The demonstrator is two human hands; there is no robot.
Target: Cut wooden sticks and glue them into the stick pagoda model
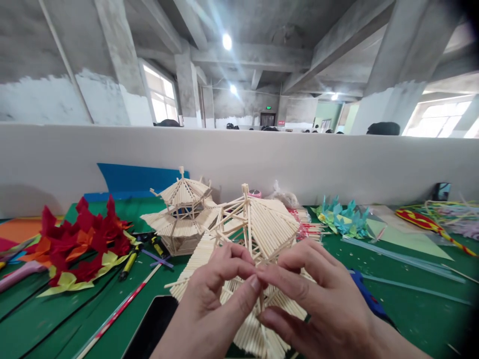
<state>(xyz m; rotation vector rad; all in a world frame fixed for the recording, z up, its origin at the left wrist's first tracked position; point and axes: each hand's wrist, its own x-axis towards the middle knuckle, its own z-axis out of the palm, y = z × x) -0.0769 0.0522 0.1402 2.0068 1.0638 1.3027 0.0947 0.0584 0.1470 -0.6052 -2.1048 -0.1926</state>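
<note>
In front of me stands a pavilion model built of thin pale wooden sticks point(267, 219), its roof partly covered with sticks and partly an open frame. Over its near side my left hand point(224, 284) is closed in a pinch; what its fingertips hold is hidden. My right hand point(314, 289) meets it there, thumb and forefinger closed around a short wooden stick point(261, 299) held roughly upright. The fingertips of both hands touch. Whether the stick touches the model is hidden behind my fingers. A second, tiered stick pavilion point(183, 214) stands behind to the left.
Red and orange paper flowers point(82, 239), a yellow-black cutter point(129, 262) and a dark phone point(151, 326) lie left on the green table point(101, 319). On the right are a blue-handled tool point(368, 299), teal paper flowers point(344, 217) and clear strips point(404, 259). A white partition point(239, 154) rises behind.
</note>
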